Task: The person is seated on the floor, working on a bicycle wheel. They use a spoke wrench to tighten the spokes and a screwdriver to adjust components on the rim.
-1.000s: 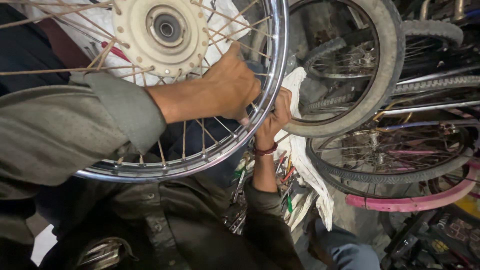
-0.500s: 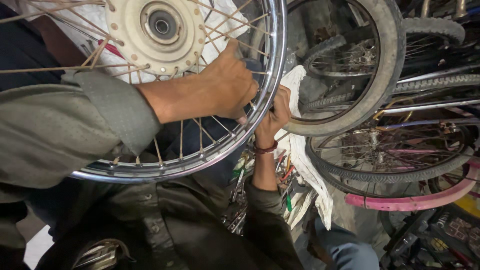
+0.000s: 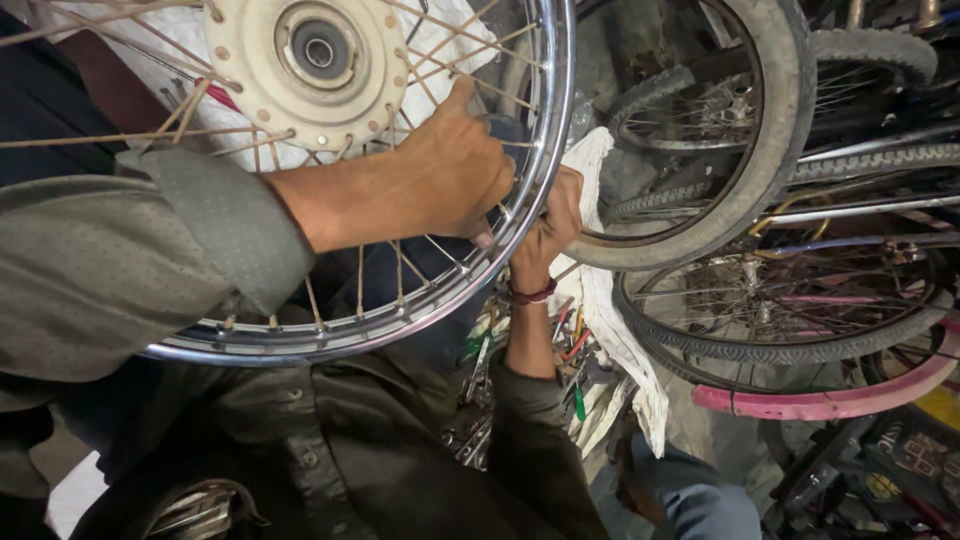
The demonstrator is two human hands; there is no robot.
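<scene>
Compared with half a second earlier, the shiny chrome spoked wheel rim [image 3: 548, 150] with its cream-coloured round hub [image 3: 318, 52] sits slightly further right and lower in view, though both hands keep their places on it. The left hand [image 3: 455, 165] reaches through the thin metal spokes [image 3: 400, 270], fingers curled closed against the inside of the rim — whether it pinches a spoke nipple or a small tool cannot be told. The right hand [image 3: 548, 225] is wrapped around the rim's outer edge from below, its fingertips hidden behind the metal. The wheel's upper and left parts run out of view. Behind, a worn grey bicycle tyre [image 3: 770, 130] and a pink wheel rim [image 3: 840, 395] overlap in a dim pile, and a white crumpled cloth [image 3: 610, 320] hangs beside loose hand tools [image 3: 575, 360] too cluttered to identify.
</scene>
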